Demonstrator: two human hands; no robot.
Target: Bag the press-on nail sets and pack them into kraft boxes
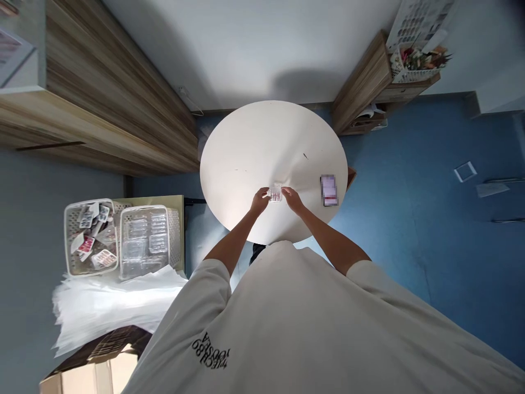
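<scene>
Left hand point(260, 201) and right hand point(292, 199), partly curled, pinched clear box point(275, 193). Table point(254, 137) stretched beyond, near edge under forearms point(233, 238).

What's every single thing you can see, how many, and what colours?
Small case: 1, clear with reddish bits, centre
Table: 1, white, middle
Phone-like slab: 1, lilac, table's right
Baskets: 3, white, two left, one upper right
Packets: several, mixed, leftmost basket
Plastic boxes: several, clear, next basket
Sheets: many, white, below those baskets
Cardboard box: 1, tan, lower left
Wooden cabinets: 2, brown, left and right
Floor: 1, blue, mostly right
Frame: 1, white, floor at right
Shirt: 1, white, bottom
Arms: 2, bare, over the table
Left hand: 1, bare, holding the case's left side
Right hand: 1, bare, holding its right side
</scene>
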